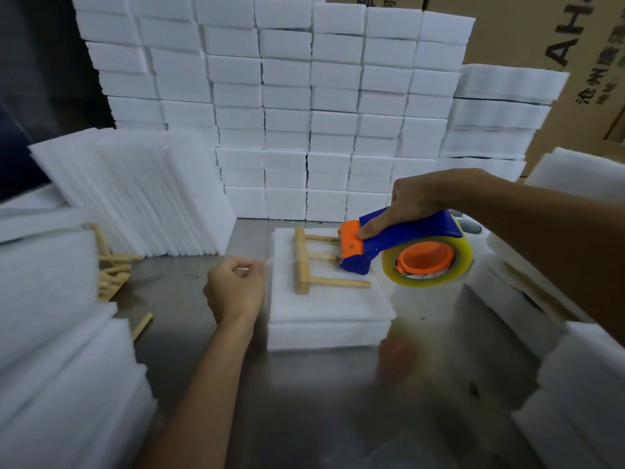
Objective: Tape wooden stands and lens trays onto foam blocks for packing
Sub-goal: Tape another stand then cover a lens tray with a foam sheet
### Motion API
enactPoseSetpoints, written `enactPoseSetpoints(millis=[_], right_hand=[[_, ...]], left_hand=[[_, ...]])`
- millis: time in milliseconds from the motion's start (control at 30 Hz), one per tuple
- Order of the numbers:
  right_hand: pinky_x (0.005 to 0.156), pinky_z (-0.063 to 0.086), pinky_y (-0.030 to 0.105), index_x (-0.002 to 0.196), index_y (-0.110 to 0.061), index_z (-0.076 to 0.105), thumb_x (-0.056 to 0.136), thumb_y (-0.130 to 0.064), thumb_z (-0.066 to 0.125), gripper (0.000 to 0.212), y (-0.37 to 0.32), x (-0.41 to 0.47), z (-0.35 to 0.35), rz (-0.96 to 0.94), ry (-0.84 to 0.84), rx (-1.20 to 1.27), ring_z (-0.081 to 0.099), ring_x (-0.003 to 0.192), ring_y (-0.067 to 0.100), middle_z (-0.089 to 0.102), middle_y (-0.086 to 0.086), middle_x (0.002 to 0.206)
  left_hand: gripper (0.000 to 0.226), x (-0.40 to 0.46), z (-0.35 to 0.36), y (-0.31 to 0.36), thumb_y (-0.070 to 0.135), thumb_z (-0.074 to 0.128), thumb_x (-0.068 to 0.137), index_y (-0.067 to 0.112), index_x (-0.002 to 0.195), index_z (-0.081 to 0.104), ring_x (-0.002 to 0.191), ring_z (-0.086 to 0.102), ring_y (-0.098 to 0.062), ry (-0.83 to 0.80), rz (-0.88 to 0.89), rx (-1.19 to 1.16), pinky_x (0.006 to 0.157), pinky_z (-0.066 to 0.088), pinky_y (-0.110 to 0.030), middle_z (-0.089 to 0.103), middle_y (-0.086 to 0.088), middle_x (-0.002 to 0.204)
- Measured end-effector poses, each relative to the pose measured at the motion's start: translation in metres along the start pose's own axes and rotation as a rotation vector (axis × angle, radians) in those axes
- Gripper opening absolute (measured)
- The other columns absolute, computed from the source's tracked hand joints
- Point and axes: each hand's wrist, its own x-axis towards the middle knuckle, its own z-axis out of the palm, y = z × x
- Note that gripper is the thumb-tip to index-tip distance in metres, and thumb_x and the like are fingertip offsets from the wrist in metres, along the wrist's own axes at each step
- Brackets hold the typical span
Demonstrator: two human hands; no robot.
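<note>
A wooden stand (313, 262) lies flat on top of a white foam block (329, 299) in the middle of the frame. The block sits on a shiny metal table (304, 401).

The right hand (417, 201) is curled around the blue and orange tape gun (382, 242), with its thumb on the orange part. The toothed end of the gun is down on the stand's pegs. The left hand (236, 289), just left of the block, is curled and seems to pinch the loose end of the clear tape (270, 264). The tape is thin and hard to see, so I cannot be sure.

To do this step well, I think the tape should stay pulled tight and straight across the long bar of the stand. Then both ends should be pressed down onto the foam so the stand cannot slide. The teeth should cut past the stand, not on it.

There is not much room. A leaning pile of foam sheets (142, 194) is in the upper left, and a wall of foam blocks (287, 113) stands close behind. Loose wooden sticks (115, 269) lie at the left. More foam stacks (558, 350) crowd the right side, near the right arm. The open table is in the lower middle, towards the person.
</note>
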Motion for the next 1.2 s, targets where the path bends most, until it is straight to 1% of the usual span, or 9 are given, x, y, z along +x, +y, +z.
enactPoseSetpoints(millis=[233, 400, 600, 700, 767, 833, 933, 1100, 1200], right_hand=[[0.062, 0.048, 0.033, 0.089, -0.024, 0.053, 0.013, -0.096, 0.056, 0.105, -0.002, -0.001, 0.002, 0.008, -0.011, 0.017, 0.065, 0.082, 0.021, 0.066, 0.002, 0.090], [0.067, 0.052, 0.036, 0.090, -0.024, 0.055, -0.005, -0.101, 0.050, 0.122, -0.001, 0.003, 0.002, 0.021, 0.002, 0.016, 0.066, 0.083, 0.022, 0.067, 0.002, 0.091], [0.067, 0.052, 0.035, 0.091, -0.025, 0.055, -0.006, -0.101, 0.050, 0.124, 0.001, 0.003, 0.004, 0.034, 0.005, 0.036, 0.066, 0.084, 0.022, 0.068, 0.001, 0.093], [0.065, 0.051, 0.035, 0.092, -0.025, 0.054, -0.006, -0.100, 0.051, 0.123, 0.000, 0.001, 0.004, 0.032, 0.005, 0.042, 0.066, 0.084, 0.022, 0.067, 0.001, 0.094], [0.062, 0.049, 0.034, 0.091, -0.025, 0.054, -0.006, -0.100, 0.051, 0.123, 0.000, 0.000, 0.005, 0.027, 0.007, 0.046, 0.066, 0.083, 0.022, 0.067, 0.001, 0.093], [0.062, 0.050, 0.034, 0.091, -0.024, 0.054, -0.007, -0.100, 0.050, 0.124, 0.001, 0.000, 0.006, 0.023, 0.002, 0.051, 0.066, 0.082, 0.022, 0.067, 0.001, 0.093], [0.068, 0.053, 0.035, 0.090, -0.025, 0.052, -0.007, -0.100, 0.050, 0.123, 0.001, 0.000, 0.005, 0.021, -0.003, 0.049, 0.065, 0.084, 0.022, 0.066, 0.001, 0.094], [0.067, 0.052, 0.034, 0.089, -0.024, 0.055, 0.002, -0.100, 0.054, 0.116, -0.002, -0.002, -0.002, -0.002, -0.010, 0.012, 0.066, 0.082, 0.021, 0.067, 0.001, 0.091], [0.072, 0.054, 0.037, 0.089, -0.024, 0.058, 0.006, -0.101, 0.055, 0.114, -0.005, -0.004, -0.011, -0.009, 0.000, -0.030, 0.068, 0.082, 0.022, 0.069, 0.002, 0.090]], left_hand=[[0.022, -0.002, 0.002, -0.007, 0.034, 0.070, 0.088, 0.027, 0.070, 0.060, 0.077, 0.061, -0.020, -0.054, 0.102, 0.187, 0.067, 0.043, -0.029, 0.062, 0.008, 0.074], [0.019, -0.001, 0.002, -0.011, 0.038, 0.068, 0.090, 0.023, 0.095, 0.059, 0.083, 0.054, -0.022, -0.041, 0.182, 0.301, 0.068, 0.040, -0.033, 0.057, 0.002, 0.088], [0.011, 0.004, -0.001, -0.011, 0.022, 0.071, 0.085, 0.023, 0.081, 0.061, 0.075, 0.057, -0.020, -0.115, 0.143, 0.340, 0.054, 0.033, -0.024, 0.061, 0.002, 0.079], [0.013, 0.002, 0.002, -0.005, 0.010, 0.068, 0.087, 0.022, 0.086, 0.064, 0.081, 0.060, -0.019, -0.059, 0.171, 0.131, 0.053, 0.038, -0.016, 0.061, 0.006, 0.082], [0.013, 0.000, 0.004, 0.008, 0.018, 0.069, 0.087, 0.028, 0.096, 0.066, 0.086, 0.058, -0.015, -0.144, 0.227, -0.090, 0.061, 0.042, -0.009, 0.063, 0.004, 0.095], [0.030, -0.004, 0.005, 0.023, 0.040, 0.074, 0.079, 0.043, 0.107, 0.064, 0.105, 0.054, -0.011, -0.397, 0.243, -0.157, 0.080, 0.045, -0.017, 0.056, 0.005, 0.120], [0.059, -0.012, 0.008, 0.031, 0.051, 0.073, 0.058, 0.056, 0.114, 0.054, 0.130, 0.032, -0.006, -0.646, 0.333, 0.163, 0.104, 0.035, -0.029, 0.033, 0.014, 0.135], [0.040, -0.014, 0.014, 0.028, 0.034, 0.063, 0.077, 0.051, 0.112, 0.053, 0.129, 0.028, -0.013, -0.570, 0.303, 0.281, 0.112, 0.032, -0.048, 0.030, 0.011, 0.127], [0.037, -0.013, 0.017, 0.025, 0.030, 0.058, 0.085, 0.056, 0.110, 0.047, 0.111, 0.021, -0.009, -0.572, 0.297, 0.354, 0.107, 0.030, -0.041, 0.024, 0.013, 0.121]])
